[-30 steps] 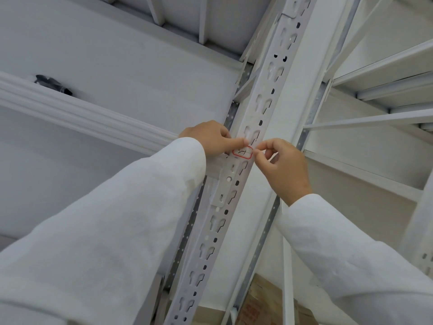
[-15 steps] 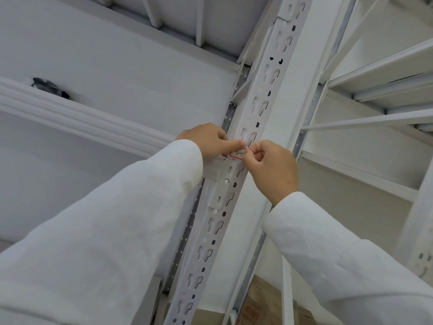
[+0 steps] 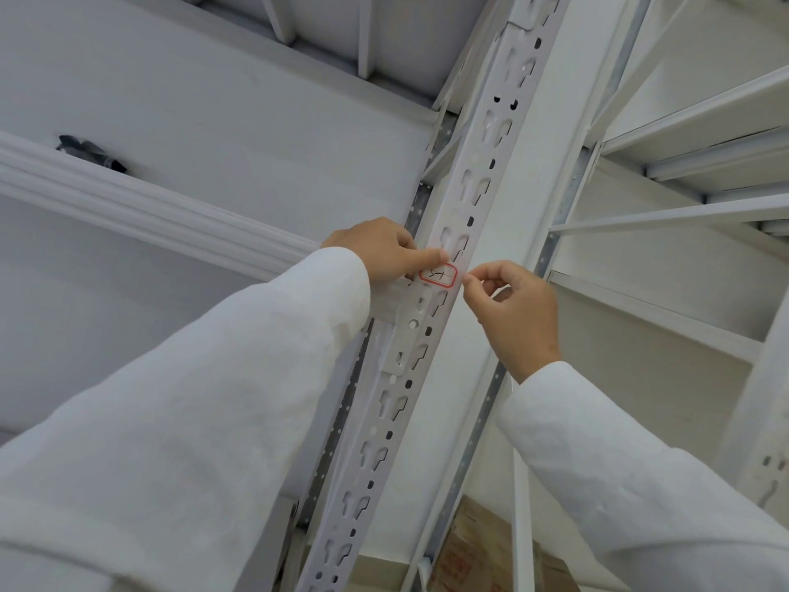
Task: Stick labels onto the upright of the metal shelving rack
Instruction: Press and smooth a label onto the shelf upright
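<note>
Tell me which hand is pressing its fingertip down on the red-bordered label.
The left hand: its index finger lies on the label's upper edge against the upright. The right hand only pinches at the label's right edge.

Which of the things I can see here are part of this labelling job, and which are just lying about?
Part of the job:
red-bordered label
perforated upright
left hand, pressing the label
right hand, at the label's edge

Just lying about:
dark object on the shelf
cardboard box below
</note>
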### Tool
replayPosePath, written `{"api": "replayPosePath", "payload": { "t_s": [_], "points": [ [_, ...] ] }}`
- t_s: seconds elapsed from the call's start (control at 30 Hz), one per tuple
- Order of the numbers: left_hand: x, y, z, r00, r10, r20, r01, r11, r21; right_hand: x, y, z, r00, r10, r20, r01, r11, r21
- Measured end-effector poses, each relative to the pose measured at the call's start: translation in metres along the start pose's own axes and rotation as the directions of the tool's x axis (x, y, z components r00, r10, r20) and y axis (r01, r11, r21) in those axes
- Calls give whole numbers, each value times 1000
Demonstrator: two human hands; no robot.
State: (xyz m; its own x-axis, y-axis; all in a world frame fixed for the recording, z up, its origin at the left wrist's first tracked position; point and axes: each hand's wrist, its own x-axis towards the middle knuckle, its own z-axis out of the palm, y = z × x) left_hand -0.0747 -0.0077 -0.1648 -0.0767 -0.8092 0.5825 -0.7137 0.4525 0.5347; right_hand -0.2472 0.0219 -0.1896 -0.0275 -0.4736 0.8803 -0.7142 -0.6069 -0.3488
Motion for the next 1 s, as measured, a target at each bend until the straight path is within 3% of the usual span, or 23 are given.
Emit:
{"api": "replayPosePath", "payload": {
  "t_s": [0.5, 0.77, 1.0],
  "points": [
    [-2, 1, -1, 1000, 2, 2, -2, 1000, -4, 0, -11, 7, 993, 104, 49, -98, 988, -117],
    [-1, 0, -1, 1000, 1, 17, -1, 1000, -13, 4, -11, 6, 986, 167, -11, -165, 983, 85],
    [-2, 2, -1, 1000, 0, 22, 0, 1000, -13, -6, -6, 4, 992, 127, -2, -127, 992, -2]
  ]
}}
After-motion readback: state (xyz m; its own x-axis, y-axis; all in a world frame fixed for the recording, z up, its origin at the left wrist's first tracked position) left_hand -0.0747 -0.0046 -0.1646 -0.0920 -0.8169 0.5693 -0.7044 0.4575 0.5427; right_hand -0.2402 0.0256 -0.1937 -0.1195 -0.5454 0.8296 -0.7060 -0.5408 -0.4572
